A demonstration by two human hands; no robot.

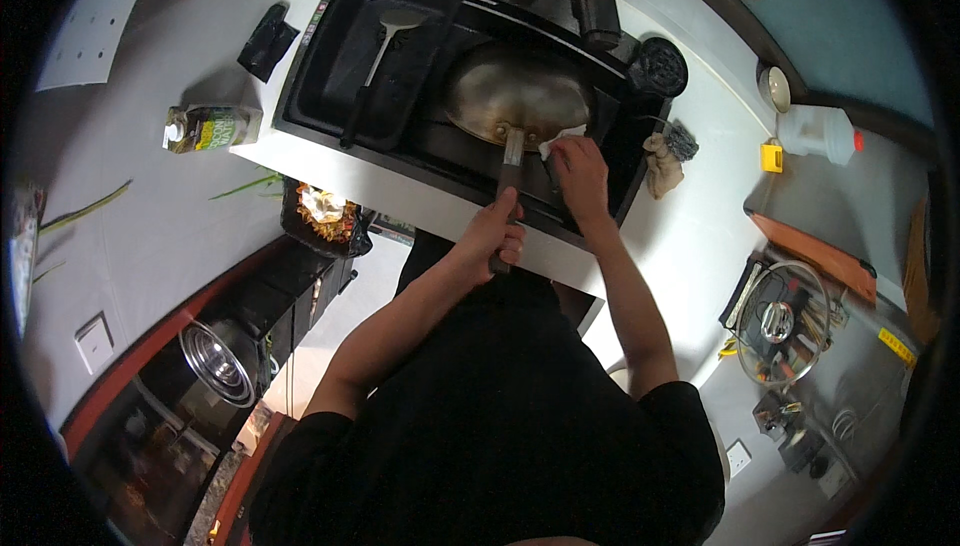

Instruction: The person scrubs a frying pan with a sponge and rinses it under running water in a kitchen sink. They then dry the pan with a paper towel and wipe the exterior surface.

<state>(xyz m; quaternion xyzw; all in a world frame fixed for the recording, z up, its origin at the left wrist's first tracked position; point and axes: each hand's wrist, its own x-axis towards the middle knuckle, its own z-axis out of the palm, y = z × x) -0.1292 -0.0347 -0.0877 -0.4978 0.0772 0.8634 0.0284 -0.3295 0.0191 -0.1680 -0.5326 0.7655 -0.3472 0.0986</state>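
Observation:
My left hand (493,237) is wrapped around the dark handle (511,174) of a metal wok (517,88). The wok is in the right part of a black sink (420,152), with rivets showing where the handle joins it. Whether its inner or outer face is toward me, I cannot tell. Between the fingers of my right hand (581,174) is a white wad of paper or cloth (551,144), at the wok's rim just right of the handle. A turner with a dark handle (381,52) lies in the sink's left part.
A black faucet (596,2) overhangs the sink's far side. On the right counter lie a wire scrubber (681,142) and a brown rag (663,168). A carton (214,128) stands left. Below the counter hangs a scrap-filled bin (324,219).

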